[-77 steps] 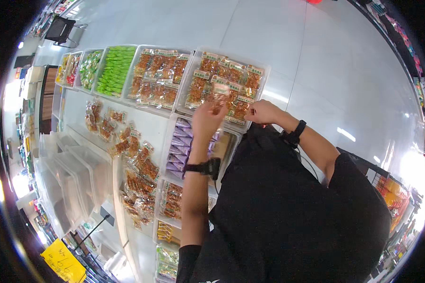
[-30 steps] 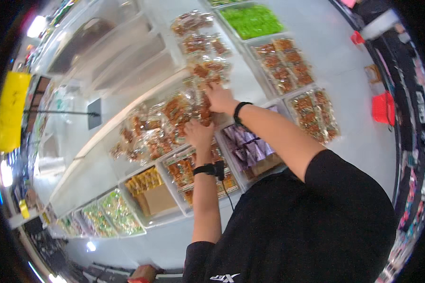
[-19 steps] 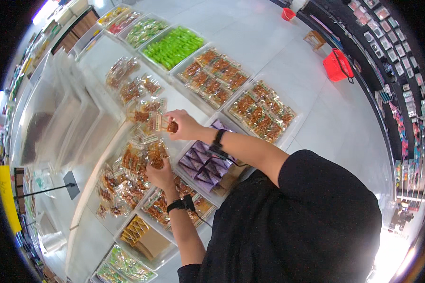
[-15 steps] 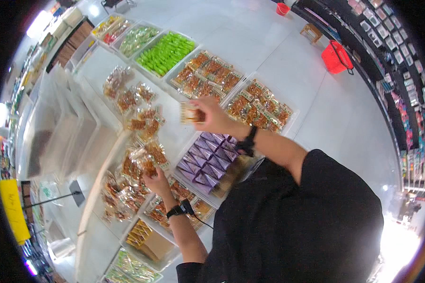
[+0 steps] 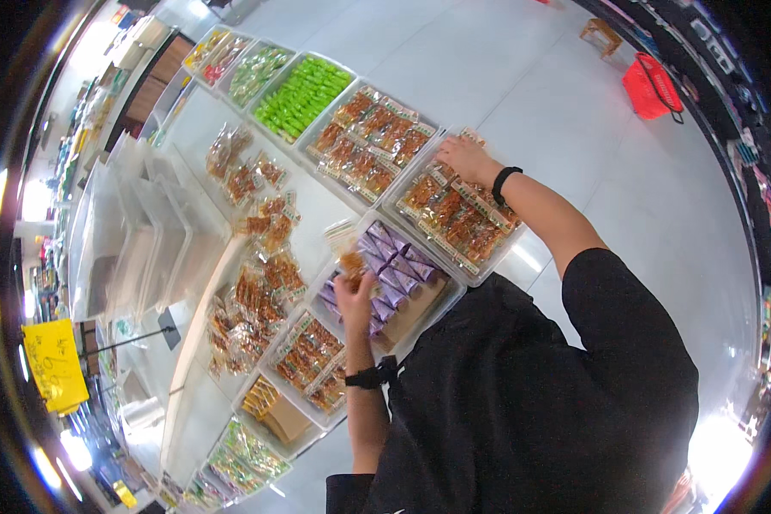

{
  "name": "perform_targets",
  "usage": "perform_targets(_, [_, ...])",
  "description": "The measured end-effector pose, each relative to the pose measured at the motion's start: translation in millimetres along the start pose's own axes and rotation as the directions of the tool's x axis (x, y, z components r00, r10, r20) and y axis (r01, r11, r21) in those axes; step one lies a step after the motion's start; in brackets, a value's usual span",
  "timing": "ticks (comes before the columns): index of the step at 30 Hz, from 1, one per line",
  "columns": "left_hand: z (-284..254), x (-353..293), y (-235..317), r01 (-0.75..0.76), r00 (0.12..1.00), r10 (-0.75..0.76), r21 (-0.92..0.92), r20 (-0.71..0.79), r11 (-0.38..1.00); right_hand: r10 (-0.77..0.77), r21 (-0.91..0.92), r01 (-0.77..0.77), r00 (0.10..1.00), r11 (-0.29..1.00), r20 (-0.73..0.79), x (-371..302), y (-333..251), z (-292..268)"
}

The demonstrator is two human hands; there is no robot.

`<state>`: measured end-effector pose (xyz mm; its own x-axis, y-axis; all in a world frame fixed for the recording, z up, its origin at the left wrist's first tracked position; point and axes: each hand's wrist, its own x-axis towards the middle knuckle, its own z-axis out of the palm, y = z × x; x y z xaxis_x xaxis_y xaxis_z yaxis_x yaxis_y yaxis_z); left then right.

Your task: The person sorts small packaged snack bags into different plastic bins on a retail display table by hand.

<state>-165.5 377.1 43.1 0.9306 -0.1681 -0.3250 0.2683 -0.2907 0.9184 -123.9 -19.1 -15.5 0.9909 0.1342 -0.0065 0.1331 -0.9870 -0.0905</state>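
Observation:
My left hand [image 5: 352,292] is closed on a clear snack packet [image 5: 349,259] with brown food inside and a pale header. It is above the bin of purple cone-shaped packs [image 5: 396,264]. My right hand [image 5: 469,159] reaches into the far end of a clear plastic bin [image 5: 474,276] of brown snack packets [image 5: 454,217] laid in rows. Its fingers curl down on a packet there, and the palm side is hidden. A loose pile of similar packets [image 5: 247,300] lies on the white table, left of my left hand.
More bins stand along the table edge: brown packets [image 5: 373,137], bright green packs [image 5: 302,96], yellow-wrapped packs [image 5: 259,397] beside cardboard. Stacked clear bins [image 5: 137,231] rise at left near a yellow sign [image 5: 55,364]. A red basket [image 5: 651,88] and a wooden stool [image 5: 602,36] are on the floor.
My right hand has moved right with its packet, from above the table to the bin of brown packets. My left hand has lifted a packet off the pile and carried it right.

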Motion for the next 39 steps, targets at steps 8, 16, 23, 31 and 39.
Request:
perform_targets(8, [80, 14, -12, -0.341, 0.931, 0.301, 0.201, 0.206, 0.918, 0.184, 0.793, -0.127, 0.983, 0.595, 0.019, -55, -75, -49])
perform_targets(16, [153, 4, 12, -0.119, 0.765, 0.001, 0.139, 0.644, 0.983, 0.190, 0.915, -0.317, 0.943, 0.250, 0.274, -95, -63, -1])
perform_targets(23, [150, 7, 22, -0.227, 0.792, -0.075, 0.406, 0.606, 0.885, 0.211, 0.236, -0.258, 0.955, 0.937, 0.209, -76, -7, -29])
perform_targets(31, [80, -12, -25, -0.070, 0.903, -0.077, 0.322, 0.423, 0.944, 0.054, 0.100, -0.047, 0.996, 0.994, -0.067, -38, -4, -28])
perform_targets(39, [-25, -7, -50, -0.035, 0.978, 0.101, 0.338, -0.180, 0.941, 0.348, 0.142, -0.325, 0.917, 0.935, -0.193, -87, -56, -15])
